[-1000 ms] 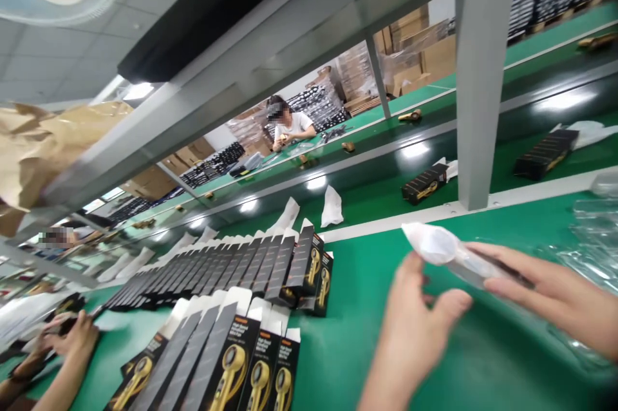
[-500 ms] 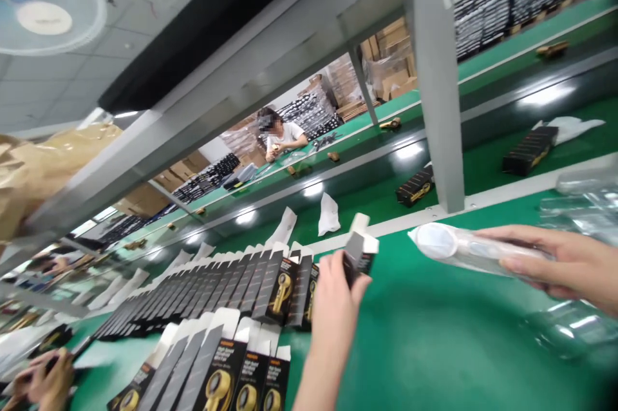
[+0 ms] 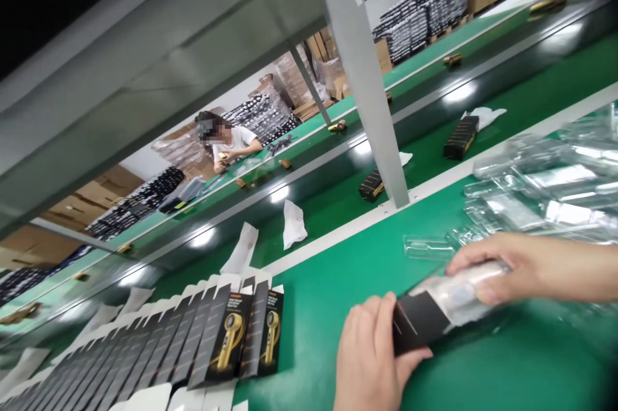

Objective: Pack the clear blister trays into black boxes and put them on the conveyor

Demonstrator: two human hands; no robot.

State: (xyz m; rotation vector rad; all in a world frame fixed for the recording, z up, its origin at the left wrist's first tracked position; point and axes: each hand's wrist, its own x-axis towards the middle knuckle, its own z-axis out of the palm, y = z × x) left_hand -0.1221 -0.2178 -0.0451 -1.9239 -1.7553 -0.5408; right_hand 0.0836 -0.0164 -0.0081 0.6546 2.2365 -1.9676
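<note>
The head view shows a row of cartons at left, white flaps up, their contents hidden. Next, the left hand curls its fingers and thumb around a black box. At its mouth the wrapped piece seems partly in, the rest left outside, pinched between the right hand's thumb and fingers, near clear trays.
</note>
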